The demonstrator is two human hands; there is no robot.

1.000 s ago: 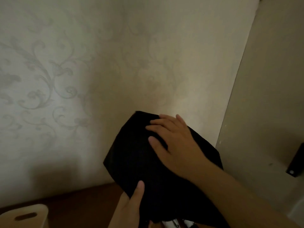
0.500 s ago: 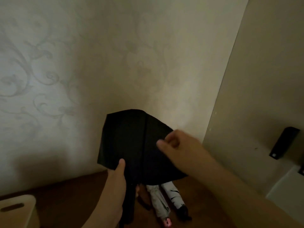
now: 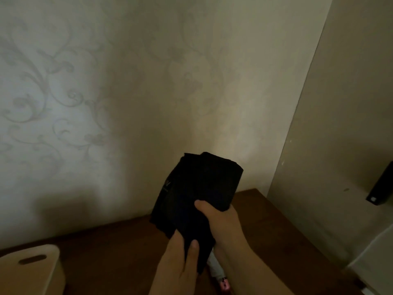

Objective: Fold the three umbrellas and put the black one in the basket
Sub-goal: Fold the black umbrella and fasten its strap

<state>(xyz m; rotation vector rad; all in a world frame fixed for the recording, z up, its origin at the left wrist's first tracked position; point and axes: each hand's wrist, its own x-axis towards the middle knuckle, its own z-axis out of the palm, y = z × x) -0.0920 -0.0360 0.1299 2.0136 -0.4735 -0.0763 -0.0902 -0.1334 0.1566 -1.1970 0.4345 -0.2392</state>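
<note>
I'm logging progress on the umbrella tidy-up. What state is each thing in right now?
Black umbrella: canopy gathered into a loose bundle, held up off the floor.
Left hand: grips the umbrella's lower end.
Right hand: wrapped round the bundle's middle.
Basket: on the floor at lower left, contents not visible.

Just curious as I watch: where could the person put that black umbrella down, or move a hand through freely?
Bare brown floor lies between the wall and the beige basket at lower left, and more beside the door at right. It is crowded low in the middle, where both hands, left hand and right hand, grip the black umbrella.
</note>
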